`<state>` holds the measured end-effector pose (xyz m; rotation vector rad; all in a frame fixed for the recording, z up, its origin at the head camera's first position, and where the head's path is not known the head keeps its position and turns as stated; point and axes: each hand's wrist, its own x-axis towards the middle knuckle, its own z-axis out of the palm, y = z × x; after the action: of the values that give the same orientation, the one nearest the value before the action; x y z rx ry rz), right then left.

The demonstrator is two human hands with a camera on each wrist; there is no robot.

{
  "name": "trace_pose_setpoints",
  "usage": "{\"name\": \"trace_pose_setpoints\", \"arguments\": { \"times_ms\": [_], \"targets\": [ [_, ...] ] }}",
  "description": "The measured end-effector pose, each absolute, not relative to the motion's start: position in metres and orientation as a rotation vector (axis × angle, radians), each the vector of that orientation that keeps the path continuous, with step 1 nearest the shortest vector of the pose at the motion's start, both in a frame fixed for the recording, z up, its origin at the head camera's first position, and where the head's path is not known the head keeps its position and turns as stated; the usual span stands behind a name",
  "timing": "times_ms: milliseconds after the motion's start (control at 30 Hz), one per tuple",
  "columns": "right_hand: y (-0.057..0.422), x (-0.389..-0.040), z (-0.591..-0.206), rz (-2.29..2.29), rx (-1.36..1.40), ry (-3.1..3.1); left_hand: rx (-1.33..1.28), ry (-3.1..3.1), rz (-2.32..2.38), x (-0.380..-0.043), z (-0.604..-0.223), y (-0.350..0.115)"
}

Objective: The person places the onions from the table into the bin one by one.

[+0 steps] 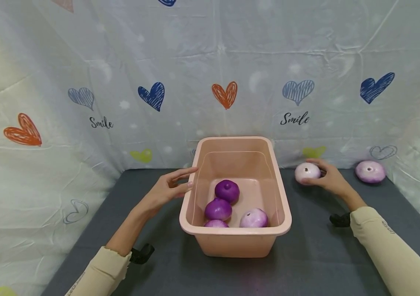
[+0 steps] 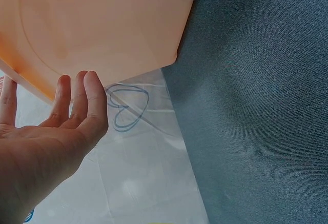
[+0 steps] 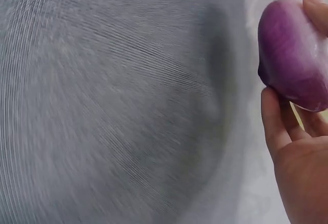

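My right hand (image 1: 330,179) grips a pale red onion (image 1: 307,173) between thumb and fingers, just right of the pink plastic tub (image 1: 235,231). In the right wrist view, this onion (image 3: 292,55) shows a deep purple side, and a shadow lies on the cloth beside it. My left hand (image 1: 165,190) is at the tub's left rim with its fingers extended. The left wrist view has its fingertips (image 2: 92,83) by the tub's outer wall (image 2: 113,24). Inside the tub lie two dark purple onions, the upper onion (image 1: 227,191) and lower onion (image 1: 218,209), plus paler ones like the front-right onion (image 1: 254,218).
Another pale purple onion (image 1: 370,172) lies at the back right of the dark table cloth (image 1: 158,263), by the curtain. A light curtain (image 1: 191,53) printed with hearts hangs behind and along both sides of the table.
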<state>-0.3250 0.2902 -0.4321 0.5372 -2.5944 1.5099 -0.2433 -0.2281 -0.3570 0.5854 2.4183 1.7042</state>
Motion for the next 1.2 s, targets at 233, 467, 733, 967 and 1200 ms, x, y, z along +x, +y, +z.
{"name": "trace_pose_setpoints", "arguments": {
  "times_ms": [233, 467, 733, 967, 1200],
  "targets": [
    [0.299, -0.306, -0.394, 1.623, 0.517, -2.596, 0.577, 2.407, 1.711, -0.243, -0.356, -0.228],
    [0.290, -0.289, -0.363, 1.736, 0.514, -2.553, 0.589, 2.387, 1.729, -0.243, -0.355, -0.229],
    [0.266, -0.277, -0.332, 1.789, 0.599, -2.487, 0.586, 2.394, 1.727, -0.246, -0.359, -0.228],
    [0.244, -0.276, -0.312, 1.885, 0.814, -2.380, 0.578, 2.389, 1.725, -0.245, -0.357, -0.227],
    [0.215, -0.283, -0.302, 1.913, 0.986, -2.294, 0.572, 2.386, 1.731, -0.243, -0.357, -0.228]
  ]
}}
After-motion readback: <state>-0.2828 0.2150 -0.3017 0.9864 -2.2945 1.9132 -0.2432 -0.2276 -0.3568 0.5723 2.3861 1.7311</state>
